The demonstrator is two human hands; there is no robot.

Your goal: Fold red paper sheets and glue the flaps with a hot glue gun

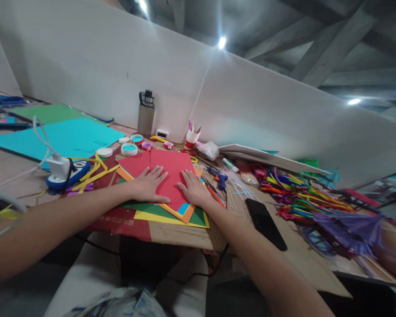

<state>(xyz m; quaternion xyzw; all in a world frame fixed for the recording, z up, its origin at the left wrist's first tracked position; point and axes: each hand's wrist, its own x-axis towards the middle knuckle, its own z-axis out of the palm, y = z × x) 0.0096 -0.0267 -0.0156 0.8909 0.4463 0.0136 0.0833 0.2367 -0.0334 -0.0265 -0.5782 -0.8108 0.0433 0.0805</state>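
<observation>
A red sheet of paper [172, 164] with a crease line lies on top of a stack in front of me. My left hand [148, 185] rests flat on its left part, fingers spread. On its right side my right hand [193, 187] also lies flat, fingers apart. Beneath the red sheet, edges of orange paper [186, 216], green paper [199, 216] and yellow paper [171, 222] stick out. Just right of my right hand lie a blue glue gun [221, 180] and a red-handled tool [216, 193].
At the left are a large turquoise sheet [69, 136] and a power strip [67, 176]. A bottle [146, 114], small round tubs [129, 149] and a cup of pens [192, 137] stand behind. To the right lie a black phone [265, 223] and many coloured pipe cleaners [303, 196].
</observation>
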